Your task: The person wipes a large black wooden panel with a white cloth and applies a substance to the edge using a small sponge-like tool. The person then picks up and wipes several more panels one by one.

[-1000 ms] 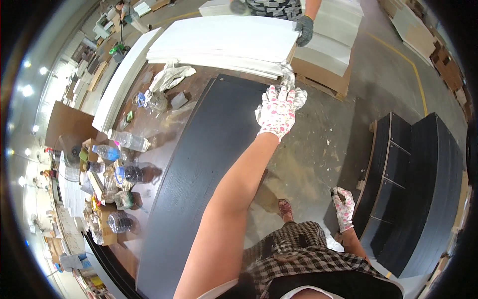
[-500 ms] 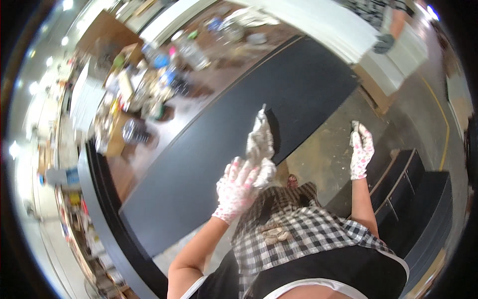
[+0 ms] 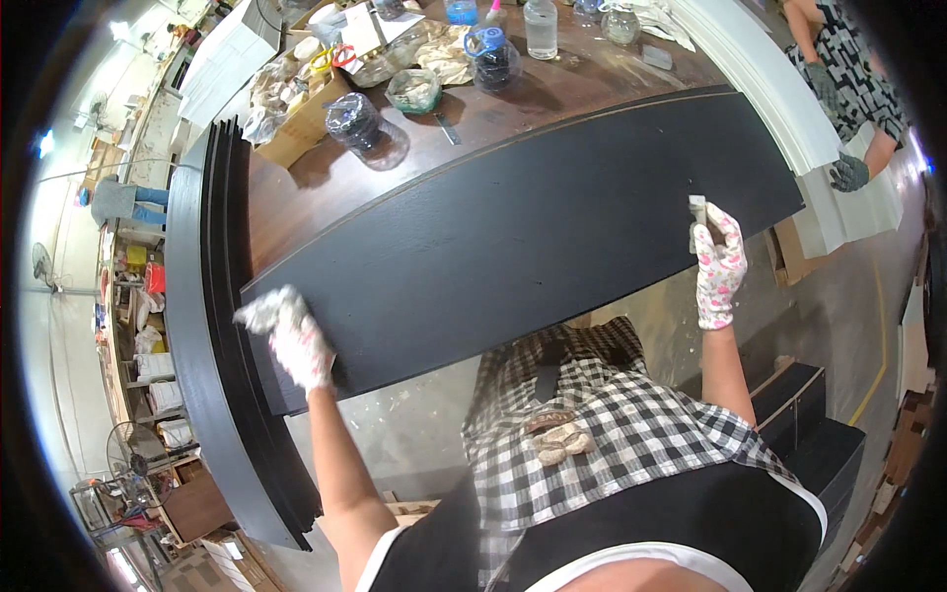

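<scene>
A long black board (image 3: 493,237) lies across the table in front of me. At its left end, my left hand (image 3: 302,345), in a pink-patterned white glove, is closed on a crumpled greyish-white rag (image 3: 264,308). The rag is at the board's left edge; blur hides whether it presses on the surface. My right hand (image 3: 721,271), gloved alike, pinches a small pale square-ended piece (image 3: 697,209) over the board's right part. Its exact kind is not clear.
Dark mouldings (image 3: 222,296) stand along the left. Beyond the board, the brown table (image 3: 434,153) carries jars, a clear bottle (image 3: 541,30), a green-rimmed bowl (image 3: 414,91) and scissors (image 3: 343,56). Another person's gloved hand (image 3: 848,173) holds white panels at right. Black steps (image 3: 824,434) stand lower right.
My left hand has swung left with the rag, from mid-board to its left end. My right hand now shows over the board, and my view has turned.
</scene>
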Tool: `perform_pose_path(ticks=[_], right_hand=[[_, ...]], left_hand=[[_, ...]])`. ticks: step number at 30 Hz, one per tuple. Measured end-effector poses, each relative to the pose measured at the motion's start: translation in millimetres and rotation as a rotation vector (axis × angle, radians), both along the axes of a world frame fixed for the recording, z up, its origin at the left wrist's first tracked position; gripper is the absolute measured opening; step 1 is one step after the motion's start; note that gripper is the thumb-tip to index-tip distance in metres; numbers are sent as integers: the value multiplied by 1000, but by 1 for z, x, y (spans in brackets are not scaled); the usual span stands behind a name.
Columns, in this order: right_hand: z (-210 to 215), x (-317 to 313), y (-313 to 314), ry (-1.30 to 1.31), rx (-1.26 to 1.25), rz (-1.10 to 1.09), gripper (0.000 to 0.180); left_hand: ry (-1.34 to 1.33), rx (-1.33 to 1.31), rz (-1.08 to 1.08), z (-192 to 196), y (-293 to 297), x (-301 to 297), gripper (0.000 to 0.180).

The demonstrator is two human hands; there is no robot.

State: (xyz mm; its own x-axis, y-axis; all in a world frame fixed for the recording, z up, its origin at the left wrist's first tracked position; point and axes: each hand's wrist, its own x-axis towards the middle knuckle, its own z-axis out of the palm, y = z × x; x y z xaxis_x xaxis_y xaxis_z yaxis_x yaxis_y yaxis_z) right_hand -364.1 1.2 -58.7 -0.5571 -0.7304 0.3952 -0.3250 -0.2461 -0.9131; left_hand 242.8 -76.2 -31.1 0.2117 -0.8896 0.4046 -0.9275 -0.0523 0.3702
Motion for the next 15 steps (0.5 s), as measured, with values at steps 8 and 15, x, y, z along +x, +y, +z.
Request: perform_pose_path(ticks=[8, 15], right_hand=[[-8, -12, 28, 19, 119, -119, 32], [-3, 13, 18, -18, 107, -60, 31]], left_hand=[[-18, 429, -712, 35, -29, -334, 25], [102, 150, -333, 19, -23, -164, 38]])
